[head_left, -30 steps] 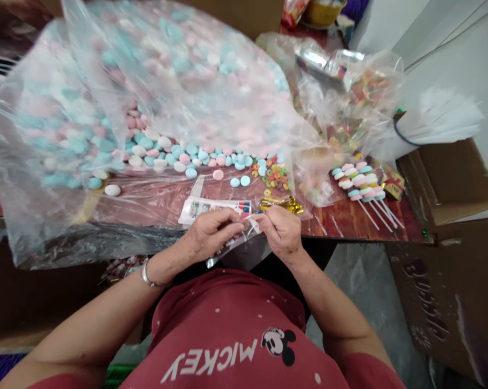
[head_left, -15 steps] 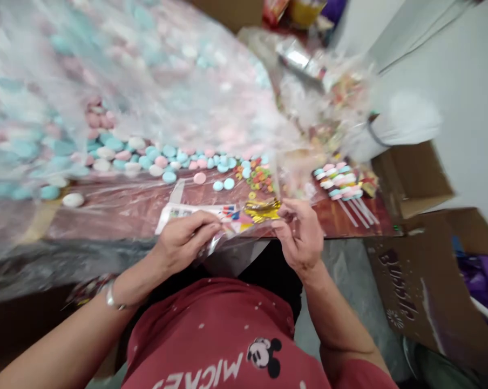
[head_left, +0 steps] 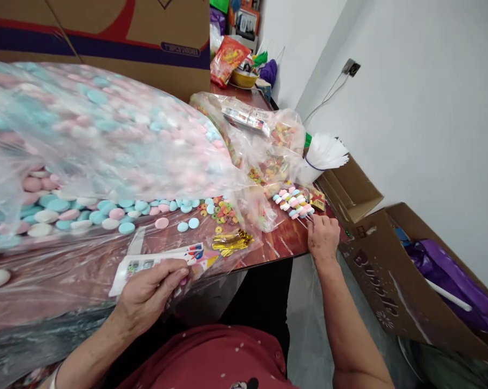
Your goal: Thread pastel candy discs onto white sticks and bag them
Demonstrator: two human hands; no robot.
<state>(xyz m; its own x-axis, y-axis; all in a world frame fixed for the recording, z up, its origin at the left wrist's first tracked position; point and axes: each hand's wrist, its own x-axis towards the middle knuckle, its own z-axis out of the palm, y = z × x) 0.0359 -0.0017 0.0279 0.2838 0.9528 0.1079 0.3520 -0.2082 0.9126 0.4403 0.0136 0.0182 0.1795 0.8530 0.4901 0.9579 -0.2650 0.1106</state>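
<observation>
My left hand (head_left: 157, 286) pinches a clear printed plastic bag (head_left: 205, 263) at the table's front edge. Gold twist ties (head_left: 231, 241) lie just beyond that bag, and flat printed bags (head_left: 147, 265) lie beside my fingers. Over at the right end of the table, my right hand (head_left: 324, 236) has its fingers closed on the thin sticks of the marshmallow skewers (head_left: 295, 203). Pink, white, blue and yellowish pieces are threaded on them; how many sticks it grips is hidden. Small ring-shaped candies (head_left: 223, 212) and loose marshmallows (head_left: 161, 222) lie farther back.
A huge clear bag of marshmallows (head_left: 118, 135) covers the left and back of the table, before a large carton (head_left: 106, 32). Bags of ring candies (head_left: 284, 135) and a tub of white sticks (head_left: 325, 154) stand at back right. Open cardboard boxes (head_left: 373, 281) stand off the table's right end.
My right hand has left the printed bag and gold ties and moved right to the skewers' sticks. My left hand still holds the bag. The view has turned to the right.
</observation>
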